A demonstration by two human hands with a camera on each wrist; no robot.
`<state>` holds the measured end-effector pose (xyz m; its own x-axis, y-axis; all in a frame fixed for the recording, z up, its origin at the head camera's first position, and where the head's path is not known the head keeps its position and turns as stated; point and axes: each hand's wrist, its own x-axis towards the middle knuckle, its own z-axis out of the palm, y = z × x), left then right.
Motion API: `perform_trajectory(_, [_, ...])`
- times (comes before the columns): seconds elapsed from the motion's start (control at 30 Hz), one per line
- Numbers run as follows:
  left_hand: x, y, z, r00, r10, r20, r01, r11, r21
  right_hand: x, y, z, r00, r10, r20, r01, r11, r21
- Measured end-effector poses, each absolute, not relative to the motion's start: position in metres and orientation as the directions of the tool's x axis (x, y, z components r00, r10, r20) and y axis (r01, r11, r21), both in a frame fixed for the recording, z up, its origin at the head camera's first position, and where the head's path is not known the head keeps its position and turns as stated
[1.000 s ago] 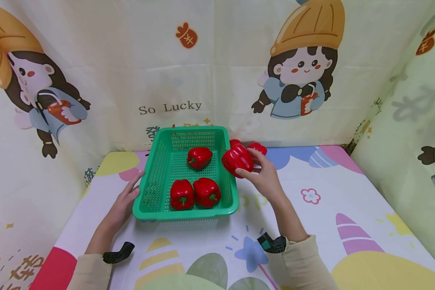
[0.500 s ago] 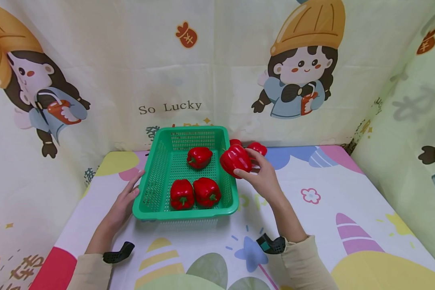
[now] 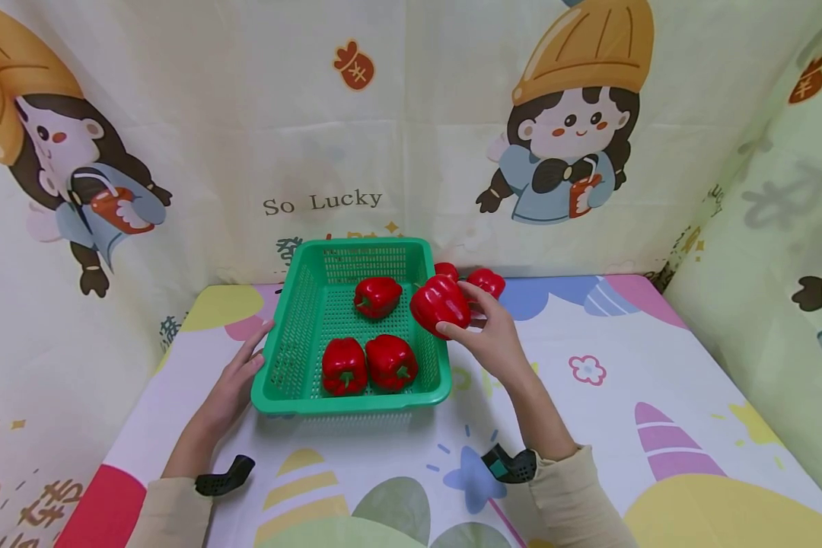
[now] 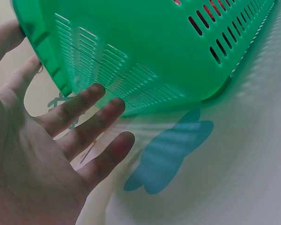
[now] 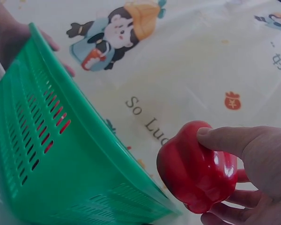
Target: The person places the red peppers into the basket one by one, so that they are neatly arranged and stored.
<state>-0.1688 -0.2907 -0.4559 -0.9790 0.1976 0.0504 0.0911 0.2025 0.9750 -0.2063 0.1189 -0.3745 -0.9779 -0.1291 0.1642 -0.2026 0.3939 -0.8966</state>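
My right hand holds a glossy red bell pepper between thumb and fingers, over the right rim of a green plastic basket. In the right wrist view the thumb presses one side of the held pepper, with fingers beneath it. Inside the basket lie three red bell peppers: one at the back, two side by side at the front. My left hand rests at the basket's left side. Its fingers are spread and mostly straight against the perforated wall in the left wrist view.
Behind the basket's right side, more red bell peppers lie on the table near the backdrop, partly hidden by the right hand and the held pepper. A patterned cloth covers the table. A printed curtain hangs close behind.
My right hand has moved slightly left with its pepper, bringing it further over the basket's right rim. The left hand and the basket have stayed put.
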Motion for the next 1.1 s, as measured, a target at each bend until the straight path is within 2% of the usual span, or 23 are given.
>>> perform_trajectory(1.1, [-0.1694, -0.2916, -0.4553, -0.981, 0.193, 0.032, 0.072, 0.204, 0.976, -0.2065, 0.1135, -0.3788, -0.971, -0.144, 0.191, -0.233, 0.390, -0.891])
